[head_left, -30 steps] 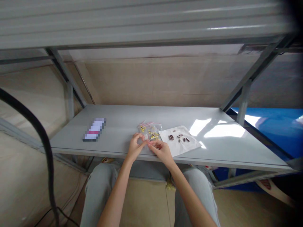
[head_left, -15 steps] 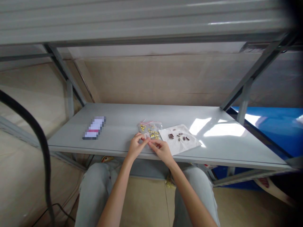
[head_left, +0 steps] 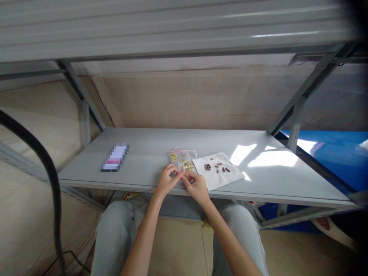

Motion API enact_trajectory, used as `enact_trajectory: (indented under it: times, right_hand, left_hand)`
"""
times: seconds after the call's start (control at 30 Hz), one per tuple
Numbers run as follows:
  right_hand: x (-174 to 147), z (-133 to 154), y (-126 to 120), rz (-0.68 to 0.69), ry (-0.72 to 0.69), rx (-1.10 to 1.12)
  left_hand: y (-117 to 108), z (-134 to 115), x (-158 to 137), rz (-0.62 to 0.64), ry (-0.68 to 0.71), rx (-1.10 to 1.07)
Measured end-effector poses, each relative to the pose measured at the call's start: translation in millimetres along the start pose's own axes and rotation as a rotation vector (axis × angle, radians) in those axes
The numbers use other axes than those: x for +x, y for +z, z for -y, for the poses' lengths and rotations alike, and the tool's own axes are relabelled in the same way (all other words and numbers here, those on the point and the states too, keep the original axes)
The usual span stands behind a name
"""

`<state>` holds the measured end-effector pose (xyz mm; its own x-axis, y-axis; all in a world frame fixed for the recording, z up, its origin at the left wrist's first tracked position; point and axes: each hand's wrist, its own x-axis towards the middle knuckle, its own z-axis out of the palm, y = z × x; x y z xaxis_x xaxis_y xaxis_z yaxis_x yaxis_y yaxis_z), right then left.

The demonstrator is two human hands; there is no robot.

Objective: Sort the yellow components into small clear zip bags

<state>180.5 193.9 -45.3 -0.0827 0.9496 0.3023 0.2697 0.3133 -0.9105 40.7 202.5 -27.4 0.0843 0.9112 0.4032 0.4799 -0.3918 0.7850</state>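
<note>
My left hand (head_left: 166, 181) and my right hand (head_left: 197, 186) meet at the front of the grey table, fingertips pinched together. Between them is a small clear zip bag (head_left: 181, 167); its contents are too small to make out. Just beyond my fingers lie clear zip bags with red seal lines (head_left: 193, 154), holding several small yellow pieces (head_left: 188, 163). To the right of my right hand a white sheet (head_left: 218, 182), cloth or paper, lies on the table. Several small dark brown pieces (head_left: 207, 167) with a shiny look are scattered on it.
A phone (head_left: 115, 157), blurred out, lies at the left of the grey table (head_left: 143, 153). Metal posts (head_left: 299, 99) rise at both sides beneath an upper shelf (head_left: 172, 30). A black cable (head_left: 51, 168) hangs at the left. A blue surface (head_left: 339, 161) is at the right.
Both hands have shifted slightly towards me and their fingertips have drawn closer together around the small bag. The view has tilted a little; the other things stay in place.
</note>
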Motion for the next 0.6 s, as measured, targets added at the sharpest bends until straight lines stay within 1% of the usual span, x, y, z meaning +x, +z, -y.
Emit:
enact_trajectory:
  times: [0.2, 0.33, 0.6]
  right_hand:
    - [0.3, 3.7, -0.8, 0.008, 0.03, 0.045]
    - [0.9, 2.1, -0.3, 0.01, 0.055, 0.027]
    - [1.3, 1.8, -0.4, 0.001, 0.057, 0.016]
  left_hand:
    - [-0.2, -0.6, -1.3, -0.014, 0.023, 0.021]
    - [-2.1, -0.9, -1.4, -0.008, 0.02, 0.009]
    - [-1.0, -1.1, 0.5, 0.002, 0.019, 0.023]
